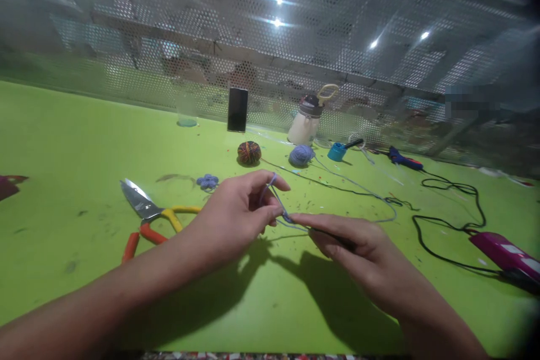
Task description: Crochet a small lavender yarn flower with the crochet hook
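Observation:
Lavender yarn (pixel 276 196) loops over the raised index finger of my left hand (pixel 236 208). Thumb and fingers of that hand pinch a small piece of yarn work (pixel 287 217). My right hand (pixel 365 242) is closed around a dark-handled crochet hook (pixel 333 234), its tip at the yarn work and partly hidden by the fingers. Both hands are just above the green table, fingertips nearly meeting. A strand trails right and back to a lavender yarn ball (pixel 301 154). A small crocheted lavender flower (pixel 207 181) lies beyond my left hand.
Scissors (pixel 162 216) with yellow and orange handles lie left, partly behind my forearm. Farther back are a multicoloured yarn ball (pixel 249 153), a phone (pixel 237 109), a bottle (pixel 306 121) and a blue pot (pixel 337 151). A glue gun (pixel 405 158) and corded magenta device (pixel 506 253) lie right.

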`<state>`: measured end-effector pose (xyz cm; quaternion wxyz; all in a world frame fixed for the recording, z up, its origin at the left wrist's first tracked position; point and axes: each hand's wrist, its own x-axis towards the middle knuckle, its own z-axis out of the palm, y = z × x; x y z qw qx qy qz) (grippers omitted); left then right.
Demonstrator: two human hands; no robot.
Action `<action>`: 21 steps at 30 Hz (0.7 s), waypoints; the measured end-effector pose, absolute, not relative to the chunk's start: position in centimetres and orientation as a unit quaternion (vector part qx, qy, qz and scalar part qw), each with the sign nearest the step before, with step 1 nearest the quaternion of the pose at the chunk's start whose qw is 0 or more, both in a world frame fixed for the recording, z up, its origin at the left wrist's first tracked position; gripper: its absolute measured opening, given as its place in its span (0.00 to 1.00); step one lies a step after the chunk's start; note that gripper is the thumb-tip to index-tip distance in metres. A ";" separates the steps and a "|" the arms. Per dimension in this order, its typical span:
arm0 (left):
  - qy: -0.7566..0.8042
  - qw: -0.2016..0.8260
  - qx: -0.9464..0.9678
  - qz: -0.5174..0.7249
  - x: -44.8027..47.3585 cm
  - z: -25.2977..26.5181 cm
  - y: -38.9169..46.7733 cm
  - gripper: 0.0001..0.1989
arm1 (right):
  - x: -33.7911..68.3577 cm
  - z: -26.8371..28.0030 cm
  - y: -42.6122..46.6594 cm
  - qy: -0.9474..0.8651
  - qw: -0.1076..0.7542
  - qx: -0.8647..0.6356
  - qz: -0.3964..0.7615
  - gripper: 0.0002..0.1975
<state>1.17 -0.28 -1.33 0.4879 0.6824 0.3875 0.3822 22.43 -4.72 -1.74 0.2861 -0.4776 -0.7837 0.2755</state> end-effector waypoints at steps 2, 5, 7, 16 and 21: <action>0.395 0.473 0.689 0.382 1.2 -1.3 -0.3 0.11 | 22.4 -1.8 -4.7 -0.786 0.290 -0.473 0.273 0.20; 0.406 0.448 0.700 0.380 1.2 -1.3 -0.3 0.10 | 22.3 -2.0 -4.7 -0.788 0.294 -0.468 0.269 0.22; 0.410 0.430 0.710 0.379 1.2 -1.3 -0.4 0.10 | 22.2 -2.1 -4.6 -0.789 0.295 -0.469 0.264 0.22; 0.385 0.236 0.787 0.421 1.4 -2.0 -0.5 0.13 | 21.9 -2.7 -4.4 -0.797 0.298 -0.471 0.232 0.23; 0.302 0.053 0.823 0.479 1.5 -3.5 -0.5 0.09 | 21.6 -3.1 -4.5 -0.801 0.297 -0.483 0.188 0.23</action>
